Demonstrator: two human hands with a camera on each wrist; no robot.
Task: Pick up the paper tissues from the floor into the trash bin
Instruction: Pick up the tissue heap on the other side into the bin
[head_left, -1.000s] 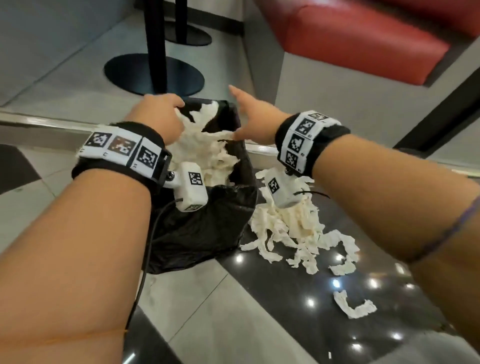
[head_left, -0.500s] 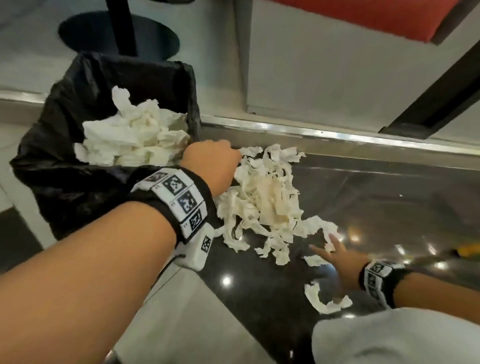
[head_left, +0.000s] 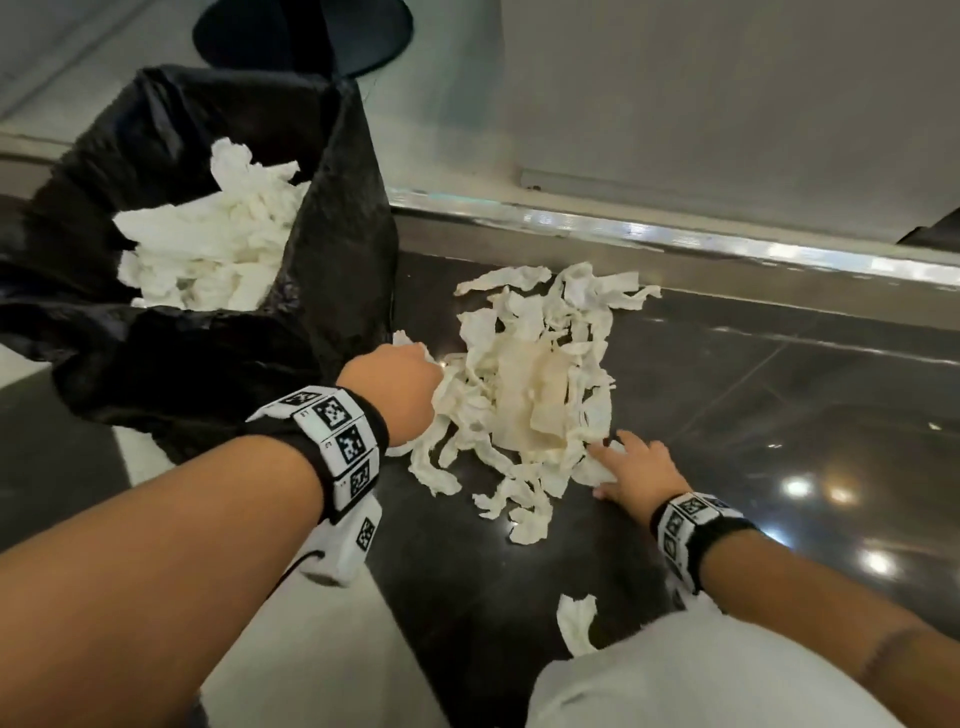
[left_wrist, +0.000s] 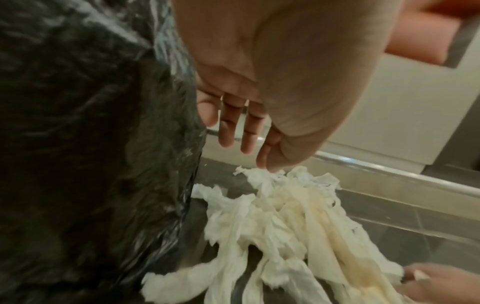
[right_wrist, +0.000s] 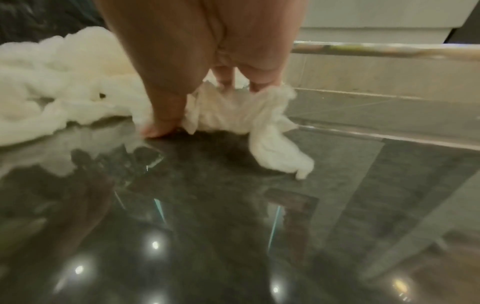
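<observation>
A loose pile of torn white paper tissues lies on the dark glossy floor, right of the trash bin, which is lined with a black bag and holds more tissues. My left hand is at the pile's left edge, beside the bag. In the left wrist view its fingers are straight, with the tips touching the tissues. My right hand presses on a tissue piece at the pile's near right edge, its thumb on the floor. A stray piece lies near my knee.
A metal floor strip and a pale wall panel run behind the pile. A round black table base stands beyond the bin. My knee in light cloth is at the bottom right. Dark floor extends to the right.
Both hands left the bin's mouth and came down to the floor. The left reached the pile's left edge. The right slid left, pushing a loose tissue piece against the pile.
</observation>
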